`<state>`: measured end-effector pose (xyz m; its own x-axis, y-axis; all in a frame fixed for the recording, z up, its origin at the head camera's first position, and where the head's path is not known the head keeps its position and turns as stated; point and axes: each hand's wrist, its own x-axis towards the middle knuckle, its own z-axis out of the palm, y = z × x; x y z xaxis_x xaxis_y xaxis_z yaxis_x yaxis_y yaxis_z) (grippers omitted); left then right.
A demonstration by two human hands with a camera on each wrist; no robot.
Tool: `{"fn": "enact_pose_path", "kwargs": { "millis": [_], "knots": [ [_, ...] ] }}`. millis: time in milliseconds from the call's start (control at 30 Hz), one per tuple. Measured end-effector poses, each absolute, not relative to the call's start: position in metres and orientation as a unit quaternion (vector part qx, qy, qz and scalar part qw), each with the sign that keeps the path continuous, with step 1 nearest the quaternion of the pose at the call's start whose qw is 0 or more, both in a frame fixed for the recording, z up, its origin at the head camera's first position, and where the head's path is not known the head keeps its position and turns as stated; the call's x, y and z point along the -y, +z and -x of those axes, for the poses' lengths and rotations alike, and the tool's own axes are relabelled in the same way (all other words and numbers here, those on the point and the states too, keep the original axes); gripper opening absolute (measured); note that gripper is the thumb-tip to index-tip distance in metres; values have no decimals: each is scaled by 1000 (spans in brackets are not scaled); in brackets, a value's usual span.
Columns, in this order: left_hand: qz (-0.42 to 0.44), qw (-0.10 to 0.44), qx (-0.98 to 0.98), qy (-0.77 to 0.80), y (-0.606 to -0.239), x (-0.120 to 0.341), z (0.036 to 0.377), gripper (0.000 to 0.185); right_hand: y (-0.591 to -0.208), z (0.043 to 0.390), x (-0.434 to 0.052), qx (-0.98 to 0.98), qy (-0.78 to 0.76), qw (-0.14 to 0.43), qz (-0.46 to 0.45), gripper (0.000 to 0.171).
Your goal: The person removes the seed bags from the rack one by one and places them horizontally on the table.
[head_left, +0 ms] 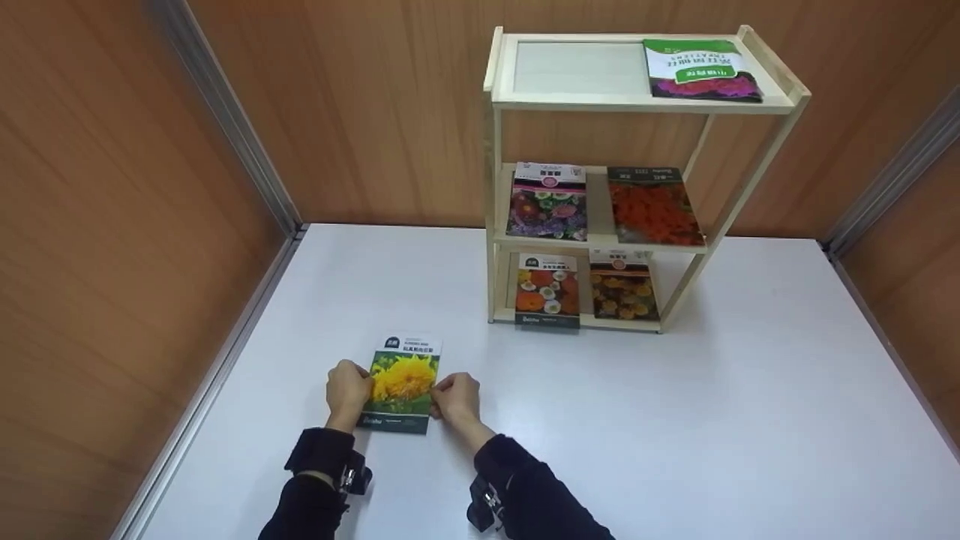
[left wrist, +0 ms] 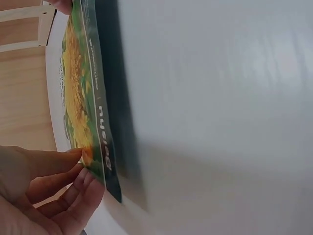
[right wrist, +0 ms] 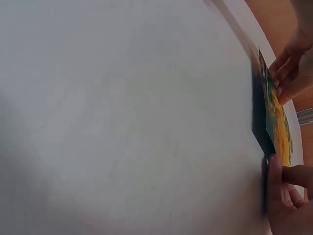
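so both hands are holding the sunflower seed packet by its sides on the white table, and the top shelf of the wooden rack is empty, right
Not quite. The top shelf of the wooden rack holds one green and white packet at its right end, as the head view shows. The rest stands: the left hand and right hand hold the sunflower seed packet by its sides on the white table.

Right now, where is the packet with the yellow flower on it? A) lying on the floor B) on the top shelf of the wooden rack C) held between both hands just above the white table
C: the left hand and right hand pinch the yellow-flower packet by its side edges over the white table.
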<state>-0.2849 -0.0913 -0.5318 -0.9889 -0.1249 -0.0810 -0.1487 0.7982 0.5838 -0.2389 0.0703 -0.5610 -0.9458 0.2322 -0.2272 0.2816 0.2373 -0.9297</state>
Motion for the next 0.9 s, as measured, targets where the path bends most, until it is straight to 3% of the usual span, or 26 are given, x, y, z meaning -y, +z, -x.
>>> {"fn": "enact_pose_path", "kwargs": {
  "millis": [467,700,900],
  "knots": [
    [66,-10,-955,289,-536,90,286,9,-559,236,-79,-803,-588,48,-84,7],
    [25,-33,-964,264,-532,69,280,14,-559,233,-104,-848,-529,4,-34,8],
    [-17,-26,-965,260,-524,41,274,30,-556,227,-141,-890,-456,-28,6,7]
  ]
}}
